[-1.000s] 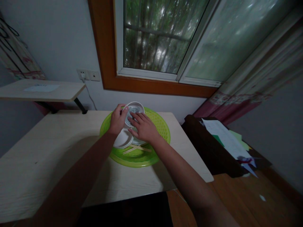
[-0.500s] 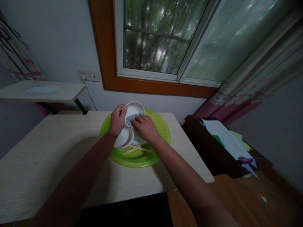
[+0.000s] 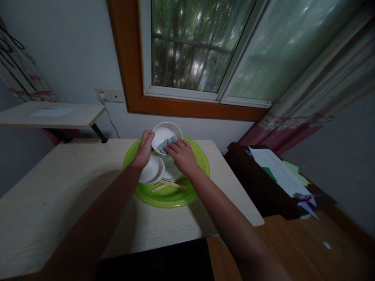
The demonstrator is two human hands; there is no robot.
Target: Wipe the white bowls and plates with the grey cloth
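Observation:
My left hand [image 3: 144, 148] grips the left rim of a white bowl [image 3: 164, 131], which is tilted toward me above a round green tray [image 3: 172, 201]. Inside the bowl, my right hand [image 3: 183, 155] is closed on a bunched grey-blue cloth [image 3: 166, 144] at the near side. Below the bowl a stack of white dishes [image 3: 152, 170] rests on the tray at the left. Beside it lies a pale greenish dish [image 3: 170, 170], partly covered by my right hand. Crossed wooden chopsticks [image 3: 168, 184] lie in front of the dishes.
The tray stands on a pale wooden table [image 3: 96, 195]. A raised shelf [image 3: 52, 115] with a paper is at the left, and a wall socket [image 3: 108, 95] sits behind. Right of the table, a dark cabinet [image 3: 258, 187] carries papers [image 3: 281, 171]. A window [image 3: 202, 47] is ahead.
My right hand's fingers were spread over the cloth in the bowl and have since closed on it, bunching it up. The bowl has risen slightly and tilted more toward me.

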